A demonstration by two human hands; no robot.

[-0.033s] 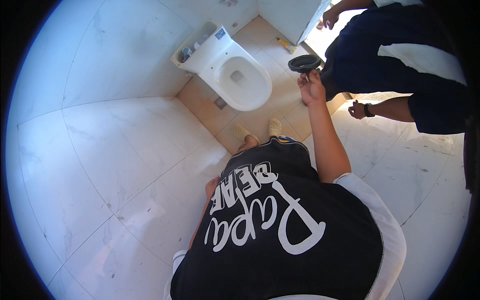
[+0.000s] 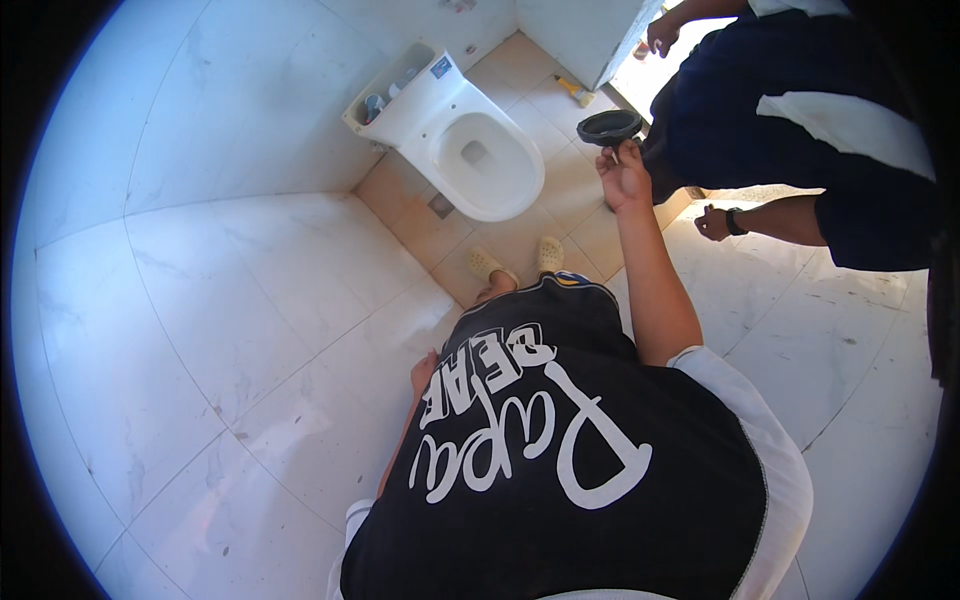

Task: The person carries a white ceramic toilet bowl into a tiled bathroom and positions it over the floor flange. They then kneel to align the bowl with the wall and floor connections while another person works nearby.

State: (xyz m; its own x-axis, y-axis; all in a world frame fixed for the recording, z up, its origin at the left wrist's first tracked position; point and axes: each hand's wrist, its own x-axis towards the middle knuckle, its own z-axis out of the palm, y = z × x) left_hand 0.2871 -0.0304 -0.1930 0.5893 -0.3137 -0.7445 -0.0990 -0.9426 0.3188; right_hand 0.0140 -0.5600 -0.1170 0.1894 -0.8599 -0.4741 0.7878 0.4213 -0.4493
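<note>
My right hand (image 2: 624,176) is raised to the right of the toilet, its fingers closed on the lower edge of a black rubber ring (image 2: 609,126). The ring looks like a toilet seal and is held up, apart from everything else. Low at my left side hangs my left hand (image 2: 424,371), mostly hidden by my black shirt; its fingers do not show. The white toilet (image 2: 505,185) stands on the tiled floor in front of me. Its tank (image 2: 395,95) has no lid, and the flush fittings (image 2: 375,107) show inside.
Close on my right stands another person (image 2: 780,105) in dark clothes, a watch on one wrist. A brush with a yellow handle (image 2: 574,92) lies on the floor near the doorway. Behind the toilet is a small floor drain (image 2: 440,206). White tiled walls (image 2: 270,270) enclose the space.
</note>
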